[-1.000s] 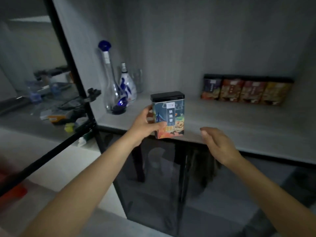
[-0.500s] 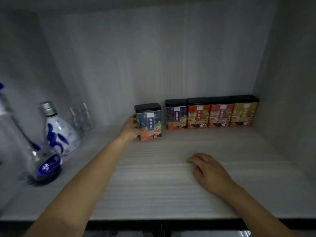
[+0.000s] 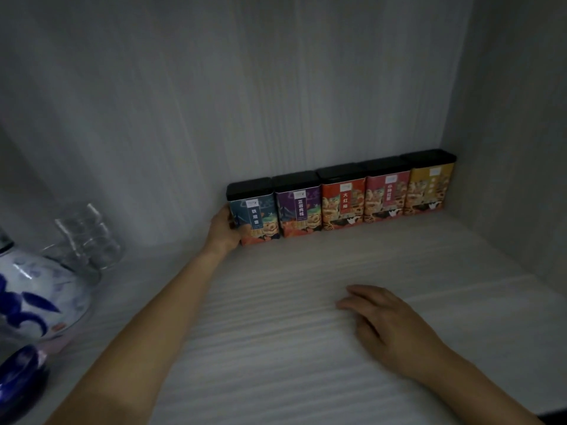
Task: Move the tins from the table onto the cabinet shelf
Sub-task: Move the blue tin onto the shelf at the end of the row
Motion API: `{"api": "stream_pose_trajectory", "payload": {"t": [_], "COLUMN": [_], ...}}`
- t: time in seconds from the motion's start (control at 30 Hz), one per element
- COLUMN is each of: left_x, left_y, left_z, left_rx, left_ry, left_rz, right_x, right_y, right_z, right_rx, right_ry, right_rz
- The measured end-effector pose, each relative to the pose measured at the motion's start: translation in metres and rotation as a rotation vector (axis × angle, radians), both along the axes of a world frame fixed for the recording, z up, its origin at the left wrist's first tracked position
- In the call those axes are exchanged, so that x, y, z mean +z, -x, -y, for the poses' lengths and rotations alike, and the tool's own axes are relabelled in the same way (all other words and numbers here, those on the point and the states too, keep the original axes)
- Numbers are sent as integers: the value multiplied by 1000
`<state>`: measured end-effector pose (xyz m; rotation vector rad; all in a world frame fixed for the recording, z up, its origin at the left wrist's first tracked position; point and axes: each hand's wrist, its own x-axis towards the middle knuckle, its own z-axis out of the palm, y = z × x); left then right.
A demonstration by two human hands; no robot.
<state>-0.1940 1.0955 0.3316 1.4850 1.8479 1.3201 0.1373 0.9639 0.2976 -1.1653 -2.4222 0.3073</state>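
Shelf (image 3: 306, 348) interior, dim and pale grey, seen from above and in front. I see 5 tins standing upright in a row against the back wall (image 3: 276, 102), side by side and touching, each with a black lid. From left to right: a blue tin (image 3: 259, 219), a purple tin (image 3: 299, 211), a red-orange tin (image 3: 343, 204), a pink-red tin (image 3: 386, 196) and a yellow tin (image 3: 429, 190), the last one close to the right wall.

My left hand (image 3: 224, 230) reaches to the far left end of the row and has its grip clenched around the left side of the blue tin, thumb on the front face. That tin sits on the shelf, pressed against the purple one. My right hand (image 3: 389, 323) lies flat and released on the bare shelf, palm down, well apart from the tins, grasping nothing.

At the left edge stand 1 blue-and-white porcelain bottle (image 3: 40, 302), partly cut off, and a cluster of clear glasses (image 3: 86, 237) behind it; I cannot count them through the blur. A dark blue rounded object (image 3: 18, 375) shows at the lower left corner.

Risks, as I judge them: pulling the left hand back carelessly could drag the blue tin out of line or tip it forward. A wide sweep of the left forearm on the way out could knock the glasses or the bottle, both fragile. The low light makes spacing hard to judge.
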Motion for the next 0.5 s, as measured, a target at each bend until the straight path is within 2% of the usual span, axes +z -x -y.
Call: {"api": "stream_pose_trajectory", "payload": {"t": [0.17,0.27,0.33,0.43,0.5], "left_x": [-3,-7,-8,-5,-4], "left_y": [-7,-15,-22,-29,-30], "left_z": [1,8,18,57,104], "left_rx": [31,-27,6,68,35], "left_ry": [-61,32,110,250,291], "left_rz": [-5,34,62,-7,-55], "right_x": [-2,-1,-1,1,1], "right_y": [0,0,0,1,-1], "right_z": [0,1,1,2,0], "right_rx": [-10,-8,-9,4,10], "right_ry": [-15,-7,17,31,42], "right_rz": [-1,-11,-5,-2,-2]}}
